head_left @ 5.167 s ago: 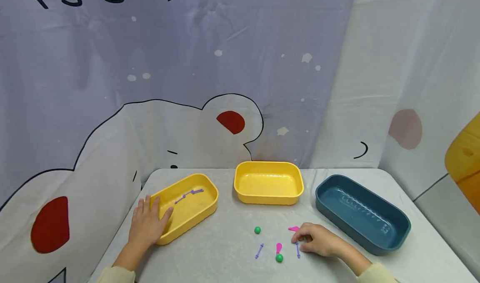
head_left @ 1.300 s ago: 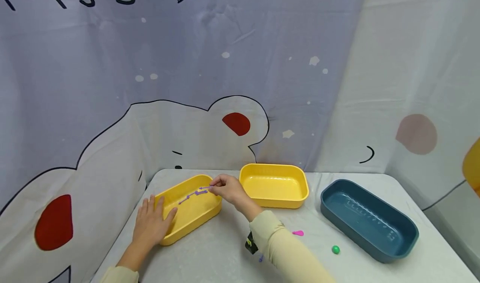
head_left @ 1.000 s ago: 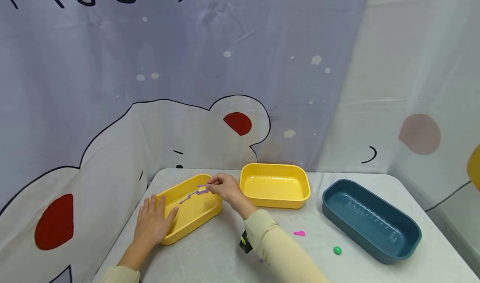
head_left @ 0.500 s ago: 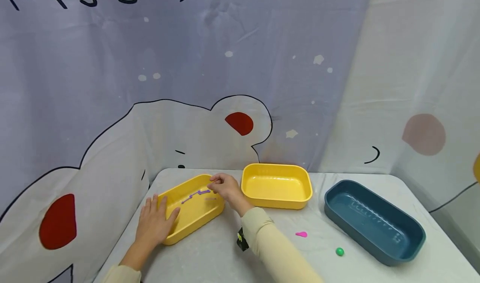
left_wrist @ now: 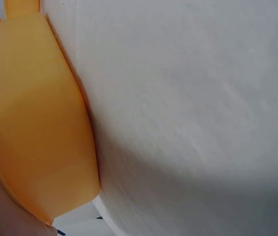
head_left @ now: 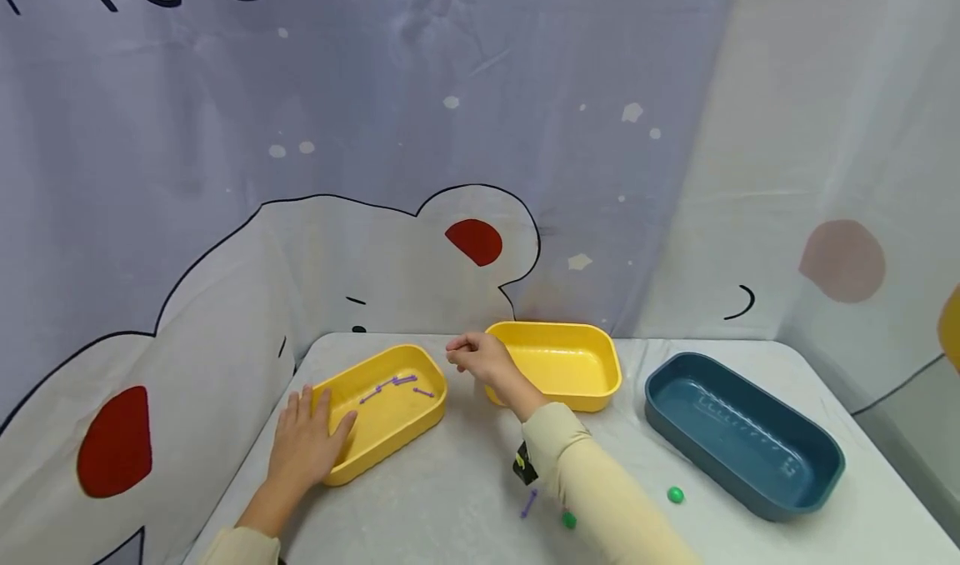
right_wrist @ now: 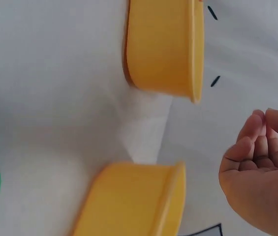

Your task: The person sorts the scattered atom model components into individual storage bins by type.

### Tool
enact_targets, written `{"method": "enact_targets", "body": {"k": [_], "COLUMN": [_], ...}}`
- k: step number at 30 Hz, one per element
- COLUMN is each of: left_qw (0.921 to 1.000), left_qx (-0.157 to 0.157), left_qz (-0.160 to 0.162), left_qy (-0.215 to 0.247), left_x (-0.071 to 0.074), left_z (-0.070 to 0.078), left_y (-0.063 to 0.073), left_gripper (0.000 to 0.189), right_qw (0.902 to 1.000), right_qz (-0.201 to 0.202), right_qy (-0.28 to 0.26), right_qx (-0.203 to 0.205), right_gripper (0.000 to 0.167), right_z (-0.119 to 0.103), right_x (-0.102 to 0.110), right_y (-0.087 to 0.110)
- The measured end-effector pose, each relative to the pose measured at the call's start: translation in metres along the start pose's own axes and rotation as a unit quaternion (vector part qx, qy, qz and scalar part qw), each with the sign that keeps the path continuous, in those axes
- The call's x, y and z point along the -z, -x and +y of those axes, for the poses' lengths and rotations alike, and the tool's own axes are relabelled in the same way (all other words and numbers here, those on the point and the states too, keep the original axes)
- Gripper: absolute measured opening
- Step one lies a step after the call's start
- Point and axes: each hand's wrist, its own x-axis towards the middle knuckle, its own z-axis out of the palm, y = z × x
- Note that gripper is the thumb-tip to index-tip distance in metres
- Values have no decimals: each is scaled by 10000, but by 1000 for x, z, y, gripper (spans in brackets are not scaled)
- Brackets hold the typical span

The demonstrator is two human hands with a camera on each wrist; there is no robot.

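Note:
My left hand (head_left: pixel 303 442) rests with spread fingers on the near-left rim of the left yellow tray (head_left: pixel 401 433). Inside that tray lie several thin purple sticks with knobbed ends; the purple stick nearest its right side (head_left: pixel 423 392) sits apart from the others. My right hand (head_left: pixel 483 359) hovers between the two yellow trays, with loosely curled fingers that hold nothing. In the right wrist view the right hand (right_wrist: pixel 264 162) shows its thumb tip close to a fingertip. Beside the right forearm lie another purple stick (head_left: pixel 528 503) and a green ball (head_left: pixel 569 520), partly covered by the sleeve.
Behind the right forearm stands a second yellow tray (head_left: pixel 555 399). A dark blue tray (head_left: pixel 738 457) is at the right, with a green ball (head_left: pixel 676 494) left of its near end. A printed cloth (head_left: pixel 375 257) hangs at the table's back edge.
The right hand has let go of a purple stick in the left yellow tray and moved right, out of it. The left hand keeps its place on the rim.

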Motion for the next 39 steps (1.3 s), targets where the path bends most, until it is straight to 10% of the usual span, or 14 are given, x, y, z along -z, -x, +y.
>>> {"method": "enact_targets", "body": {"k": [11, 39], "left_qw": [9999, 10000], "left_qx": [-74, -39], "left_qz": [103, 0], "left_qy": [50, 15], "left_x": [-1, 2], "left_z": [-2, 2], "left_y": [0, 2], "left_gripper": [85, 86], "right_qw": [9928, 9852], "right_qz": [-1092, -1621], "right_qy": [482, 469], "right_qx": [57, 314], "right_gripper": [13, 19], "right_z": [2, 60], "right_x": [37, 99], "right_y": [31, 95]}}
